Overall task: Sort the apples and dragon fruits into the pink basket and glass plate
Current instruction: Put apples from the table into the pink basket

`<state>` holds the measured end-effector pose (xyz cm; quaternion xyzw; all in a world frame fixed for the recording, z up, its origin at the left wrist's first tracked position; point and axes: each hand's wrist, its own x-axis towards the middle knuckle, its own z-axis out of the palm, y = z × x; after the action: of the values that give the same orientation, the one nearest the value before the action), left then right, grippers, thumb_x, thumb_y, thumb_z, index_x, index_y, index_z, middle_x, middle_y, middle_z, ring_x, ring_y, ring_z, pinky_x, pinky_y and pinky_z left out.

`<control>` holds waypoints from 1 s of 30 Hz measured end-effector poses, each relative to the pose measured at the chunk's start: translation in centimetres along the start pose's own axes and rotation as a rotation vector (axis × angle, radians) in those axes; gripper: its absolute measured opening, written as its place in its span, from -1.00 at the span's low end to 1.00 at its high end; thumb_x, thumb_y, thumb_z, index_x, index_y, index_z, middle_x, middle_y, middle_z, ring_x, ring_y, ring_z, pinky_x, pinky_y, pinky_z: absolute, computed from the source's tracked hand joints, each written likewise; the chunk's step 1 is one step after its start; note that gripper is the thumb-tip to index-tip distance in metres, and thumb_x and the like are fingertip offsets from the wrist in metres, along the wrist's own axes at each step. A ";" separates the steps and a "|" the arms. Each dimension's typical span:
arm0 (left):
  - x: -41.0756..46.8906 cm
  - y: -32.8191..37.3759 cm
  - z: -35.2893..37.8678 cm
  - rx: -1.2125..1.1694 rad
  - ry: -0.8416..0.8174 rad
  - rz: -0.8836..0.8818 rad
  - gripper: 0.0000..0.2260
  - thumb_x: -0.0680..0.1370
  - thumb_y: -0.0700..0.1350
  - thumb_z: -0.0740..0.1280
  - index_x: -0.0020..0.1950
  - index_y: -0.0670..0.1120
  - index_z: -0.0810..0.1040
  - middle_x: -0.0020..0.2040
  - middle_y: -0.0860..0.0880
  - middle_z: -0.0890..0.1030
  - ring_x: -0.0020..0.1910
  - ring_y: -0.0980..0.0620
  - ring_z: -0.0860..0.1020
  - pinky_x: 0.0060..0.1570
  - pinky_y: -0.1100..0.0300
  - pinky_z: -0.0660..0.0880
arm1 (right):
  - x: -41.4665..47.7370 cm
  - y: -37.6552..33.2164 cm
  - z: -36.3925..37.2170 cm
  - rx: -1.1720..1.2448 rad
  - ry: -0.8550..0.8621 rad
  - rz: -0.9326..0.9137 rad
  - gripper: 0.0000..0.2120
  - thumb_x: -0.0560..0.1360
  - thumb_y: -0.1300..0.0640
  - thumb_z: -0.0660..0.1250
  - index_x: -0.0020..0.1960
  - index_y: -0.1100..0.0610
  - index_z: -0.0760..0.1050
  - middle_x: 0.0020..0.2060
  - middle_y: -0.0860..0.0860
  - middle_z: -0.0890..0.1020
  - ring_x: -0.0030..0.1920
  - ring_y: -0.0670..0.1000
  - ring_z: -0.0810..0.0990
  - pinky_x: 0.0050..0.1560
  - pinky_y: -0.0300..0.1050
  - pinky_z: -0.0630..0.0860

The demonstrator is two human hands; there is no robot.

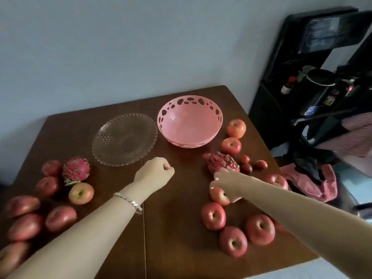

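The pink basket (189,121) stands at the back of the dark wooden table (177,228), and the glass plate (124,138) is to its left; nothing lies in either. Several red apples lie on both sides. One dragon fruit (76,170) sits on the left, another dragon fruit (220,163) on the right. My right hand (228,183) is curled over an apple (218,195) just in front of the right dragon fruit, fingers wrapped on it. My left hand (155,173) hovers as a loose fist over the table's middle, holding nothing.
Three small red fruits (252,165) lie right of the right dragon fruit. A black rack (302,87) with bottles and a pot stands beyond the table's right edge, with pink cloth (314,182) below it. A grey wall backs the table.
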<state>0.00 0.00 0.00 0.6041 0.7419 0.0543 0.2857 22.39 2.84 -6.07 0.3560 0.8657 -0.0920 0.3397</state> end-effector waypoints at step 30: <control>12.3 1.5 -0.6 -1.380 0.102 -0.538 -0.66 0.60 -0.35 0.05 0.26 -0.04 0.39 0.08 -0.21 0.55 -0.09 -0.22 0.59 -0.23 -0.09 0.58 | -1.4 4.5 -9.3 1.025 0.823 0.316 -0.20 0.25 0.08 0.54 0.37 0.01 0.20 0.12 -0.12 0.27 0.06 -0.08 0.38 -0.03 -0.20 0.40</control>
<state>-0.26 12.00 -3.29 0.0815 0.6738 0.4644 0.5689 21.37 9.09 2.23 0.6003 0.7091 -0.2970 -0.2203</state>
